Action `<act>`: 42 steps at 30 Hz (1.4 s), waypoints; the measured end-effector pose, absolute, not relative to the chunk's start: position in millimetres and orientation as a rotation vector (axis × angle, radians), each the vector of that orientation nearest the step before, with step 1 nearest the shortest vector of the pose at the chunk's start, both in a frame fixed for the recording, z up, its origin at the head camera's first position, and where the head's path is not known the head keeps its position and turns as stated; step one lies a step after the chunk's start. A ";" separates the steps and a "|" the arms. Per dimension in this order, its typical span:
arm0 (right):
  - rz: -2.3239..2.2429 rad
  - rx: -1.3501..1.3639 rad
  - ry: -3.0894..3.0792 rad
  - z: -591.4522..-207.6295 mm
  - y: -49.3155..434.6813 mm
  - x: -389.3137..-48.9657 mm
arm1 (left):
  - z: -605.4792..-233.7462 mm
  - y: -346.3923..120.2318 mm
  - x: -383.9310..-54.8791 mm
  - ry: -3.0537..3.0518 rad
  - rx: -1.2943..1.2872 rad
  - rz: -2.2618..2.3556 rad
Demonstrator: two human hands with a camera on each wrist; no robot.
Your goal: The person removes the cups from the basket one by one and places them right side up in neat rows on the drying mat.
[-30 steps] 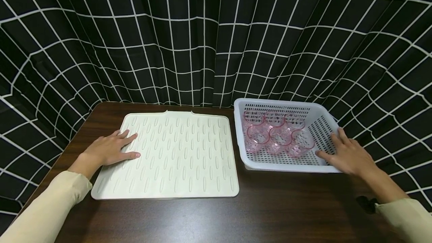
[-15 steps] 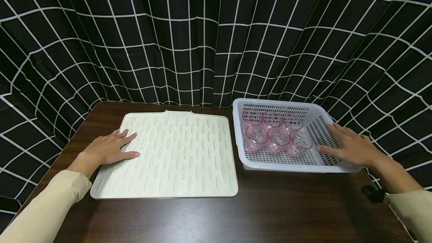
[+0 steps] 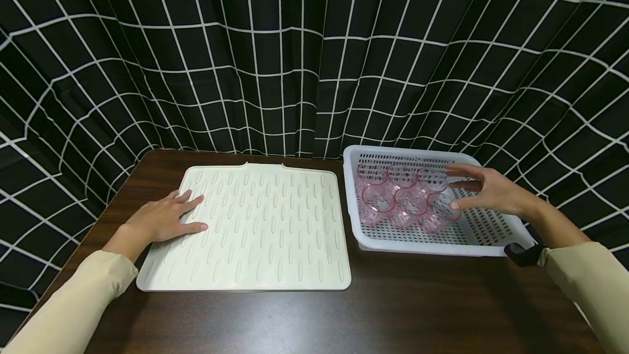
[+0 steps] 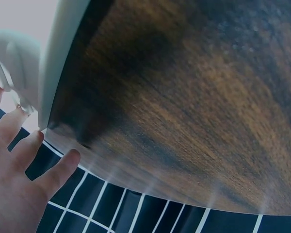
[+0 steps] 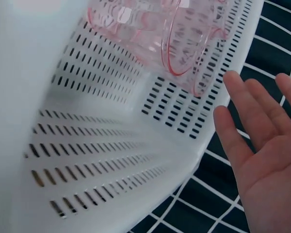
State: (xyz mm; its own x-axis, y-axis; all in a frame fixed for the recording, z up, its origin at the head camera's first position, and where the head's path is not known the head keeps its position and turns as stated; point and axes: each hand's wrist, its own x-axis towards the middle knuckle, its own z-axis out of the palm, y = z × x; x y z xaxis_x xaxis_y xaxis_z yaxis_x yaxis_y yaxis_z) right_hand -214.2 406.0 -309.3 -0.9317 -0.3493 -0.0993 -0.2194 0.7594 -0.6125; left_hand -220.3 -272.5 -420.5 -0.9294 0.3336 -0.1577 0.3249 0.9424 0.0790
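Observation:
My left hand (image 3: 157, 222) rests with spread fingers on the left edge of a white drying mat (image 3: 265, 228) covered in small oval ridges. To the right, a white slotted basket (image 3: 408, 246) holds several clear pink-rimmed cups, standing upright in two rows. Over the basket, my right hand (image 3: 498, 193) is beside the front right cup (image 3: 439, 216), its thumb and fingers apart around the rim's right side. Whether it touches the rim I cannot tell. In the right wrist view the fingers look extended, with nothing held.
Both the mat and the basket lie on a dark brown wooden table (image 3: 275, 321). Behind and at the sides hangs a black curtain (image 3: 275, 59) with a white grid. A black band (image 3: 523, 254) is on the right wrist.
My right hand has left the basket's right end and moved left over the basket to the nearest cups. My left hand stays on the mat.

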 end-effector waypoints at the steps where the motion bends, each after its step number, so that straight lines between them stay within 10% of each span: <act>1: -0.919 -0.443 2.744 -309.1 405.1 -214.7 | -420.6 -272.2 -220.5 2.930 0.500 0.078; 42: -0.718 -0.510 2.549 -323.0 407.8 -233.4 | -422.6 -271.3 -220.0 2.931 0.459 0.108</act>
